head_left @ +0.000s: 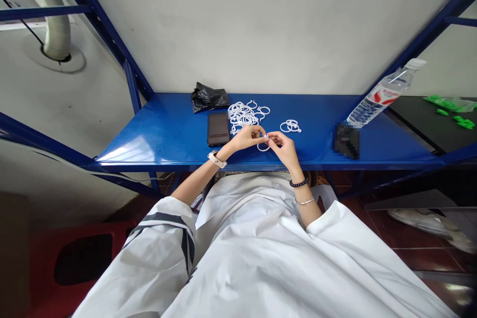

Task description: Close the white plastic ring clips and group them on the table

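Between my two hands is a white plastic ring (264, 150), its lower arc hanging just above the blue table (179, 134). My left hand (249, 138) pinches the ring's top from the left with thumb and forefinger. From the other side, my right hand (284, 149) has its fingertips closed on the same spot. The small part under the fingertips is mostly hidden. Just beyond my left hand lies a heap of similar white open rings (244, 115). A smaller group of white rings (290, 126) rests to the right of my right hand.
A dark phone-like device (218, 130) lies left of the heap, with a crumpled black plastic bag (209, 97) behind it. Toward the right stand a water bottle (383, 95) and a blurred black object (346, 141). Blue metal frame posts (131, 84) flank the table. Green pieces (452, 105) lie farther right.
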`<state>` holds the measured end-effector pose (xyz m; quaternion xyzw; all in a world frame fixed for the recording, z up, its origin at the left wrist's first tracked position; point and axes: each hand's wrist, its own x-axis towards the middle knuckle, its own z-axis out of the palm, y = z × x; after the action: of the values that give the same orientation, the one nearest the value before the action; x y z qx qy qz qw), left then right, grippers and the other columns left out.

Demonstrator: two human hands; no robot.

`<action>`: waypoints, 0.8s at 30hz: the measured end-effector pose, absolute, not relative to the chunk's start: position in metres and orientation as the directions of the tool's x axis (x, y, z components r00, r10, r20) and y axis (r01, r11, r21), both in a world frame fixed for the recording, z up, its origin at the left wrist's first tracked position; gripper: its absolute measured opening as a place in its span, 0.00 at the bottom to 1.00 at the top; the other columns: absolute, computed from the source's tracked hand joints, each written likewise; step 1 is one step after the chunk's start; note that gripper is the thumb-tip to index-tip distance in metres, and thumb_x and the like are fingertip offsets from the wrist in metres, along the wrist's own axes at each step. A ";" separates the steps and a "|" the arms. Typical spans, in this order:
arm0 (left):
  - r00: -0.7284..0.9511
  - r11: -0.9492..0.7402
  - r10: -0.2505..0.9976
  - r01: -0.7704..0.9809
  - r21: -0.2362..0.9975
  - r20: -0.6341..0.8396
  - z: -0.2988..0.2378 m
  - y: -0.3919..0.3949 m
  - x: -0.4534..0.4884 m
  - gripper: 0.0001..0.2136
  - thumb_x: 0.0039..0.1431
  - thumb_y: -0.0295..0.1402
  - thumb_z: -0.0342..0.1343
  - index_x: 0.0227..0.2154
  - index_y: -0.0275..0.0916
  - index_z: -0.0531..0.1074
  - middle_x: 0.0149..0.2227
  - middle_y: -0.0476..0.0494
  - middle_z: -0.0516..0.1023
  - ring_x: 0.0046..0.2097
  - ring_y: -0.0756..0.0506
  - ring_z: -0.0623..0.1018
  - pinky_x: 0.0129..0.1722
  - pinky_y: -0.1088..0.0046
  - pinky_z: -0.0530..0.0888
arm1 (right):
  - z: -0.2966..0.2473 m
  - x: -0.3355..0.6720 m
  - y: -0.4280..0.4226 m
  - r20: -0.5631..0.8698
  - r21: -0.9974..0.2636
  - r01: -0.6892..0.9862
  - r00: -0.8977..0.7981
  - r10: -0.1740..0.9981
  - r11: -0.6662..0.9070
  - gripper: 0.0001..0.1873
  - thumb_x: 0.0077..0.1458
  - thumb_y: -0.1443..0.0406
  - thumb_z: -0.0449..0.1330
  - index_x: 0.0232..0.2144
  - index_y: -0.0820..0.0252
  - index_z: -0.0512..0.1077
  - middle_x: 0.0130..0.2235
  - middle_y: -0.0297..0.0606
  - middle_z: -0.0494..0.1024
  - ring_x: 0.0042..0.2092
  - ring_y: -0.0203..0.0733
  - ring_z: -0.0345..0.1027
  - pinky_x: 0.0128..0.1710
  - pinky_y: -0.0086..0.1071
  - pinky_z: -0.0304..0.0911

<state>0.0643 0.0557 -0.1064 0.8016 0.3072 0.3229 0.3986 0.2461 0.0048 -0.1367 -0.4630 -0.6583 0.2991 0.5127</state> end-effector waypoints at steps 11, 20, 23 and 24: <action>0.601 -0.527 0.736 0.221 0.820 0.311 -0.105 0.055 0.065 0.24 0.57 0.54 0.58 0.31 0.33 0.73 0.18 0.55 0.60 0.21 0.55 0.57 0.23 0.76 0.54 | -0.135 0.246 0.003 0.431 -0.846 0.333 -0.036 0.902 0.417 0.12 0.58 0.57 0.61 0.39 0.57 0.77 0.36 0.39 0.83 0.36 0.43 0.77 0.38 0.35 0.71; 0.620 -0.525 0.723 0.208 0.825 0.304 -0.104 0.054 0.065 0.24 0.57 0.55 0.58 0.31 0.33 0.73 0.19 0.54 0.62 0.22 0.55 0.59 0.24 0.76 0.57 | -0.137 0.248 0.004 0.478 -0.817 0.357 -0.023 0.878 0.454 0.16 0.61 0.54 0.58 0.40 0.57 0.81 0.43 0.42 0.84 0.42 0.46 0.77 0.41 0.37 0.71; 0.609 -0.520 0.735 0.223 0.824 0.299 -0.105 0.055 0.066 0.25 0.57 0.56 0.58 0.30 0.34 0.71 0.19 0.55 0.61 0.22 0.55 0.59 0.23 0.76 0.57 | -0.137 0.248 0.004 0.477 -0.813 0.365 -0.033 0.878 0.455 0.16 0.62 0.54 0.58 0.41 0.56 0.82 0.44 0.42 0.84 0.44 0.47 0.77 0.43 0.38 0.72; 0.606 -0.521 0.737 0.226 0.823 0.300 -0.106 0.055 0.066 0.25 0.56 0.57 0.58 0.30 0.35 0.71 0.19 0.55 0.61 0.22 0.55 0.59 0.23 0.77 0.57 | -0.136 0.248 0.004 0.480 -0.810 0.366 -0.035 0.876 0.458 0.16 0.62 0.55 0.58 0.41 0.56 0.82 0.44 0.42 0.84 0.44 0.48 0.77 0.43 0.39 0.72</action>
<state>0.0661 0.0554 -0.1058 0.8076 0.2983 0.3289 0.3881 0.2482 0.0035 -0.1365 -0.4592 -0.6765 0.2448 0.5211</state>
